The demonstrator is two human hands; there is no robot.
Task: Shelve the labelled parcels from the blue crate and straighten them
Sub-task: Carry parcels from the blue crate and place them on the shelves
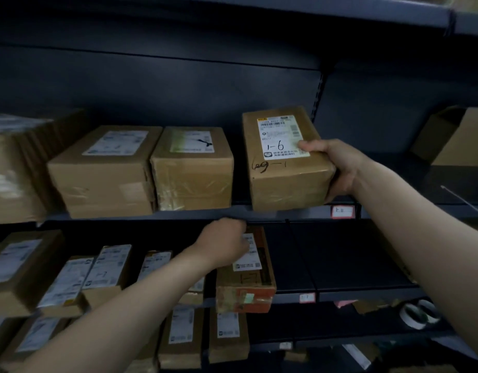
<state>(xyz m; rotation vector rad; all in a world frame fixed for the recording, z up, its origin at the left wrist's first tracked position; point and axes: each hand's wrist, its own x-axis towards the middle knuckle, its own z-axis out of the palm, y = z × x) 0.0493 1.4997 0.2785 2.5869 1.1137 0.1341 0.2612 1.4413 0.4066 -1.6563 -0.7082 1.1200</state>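
Shelving of dark metal is loaded with brown cardboard parcels; on the upper shelf (205,213) a wide parcel (103,179) and a tape-wrapped parcel (192,179) are set side by side, touching, each with a white label on top; a blurred stack is seen further left at the frame edge. Just to their right, separated by a narrow gap, the 1-6 parcel (283,170) is held at the shelf's front lip; it is a brown box under clear tape, with its white barcode label facing up, "1-6" handwritten on it in black, and more pen marks scrawled on the cardboard below. It is clamped by the right hand (337,168), with the thumb laid on the label's right corner and the fingers wrapped round the right side; whether its base is fully settled on the shelf cannot be told. On the middle shelf (367,295) a row of labelled parcels is lined up at the left; at the row's right end an orange-fronted parcel (246,294) is covered on top by the left hand (224,243); the fingers are laid over its label, but whether it is gripped or only pressed cannot be told. Below, more labelled parcels (227,335) are stood upright; rolls of tape (420,314) are seen to their right. An open cardboard box (458,138) is placed on the upper tier of the neighbouring bay.
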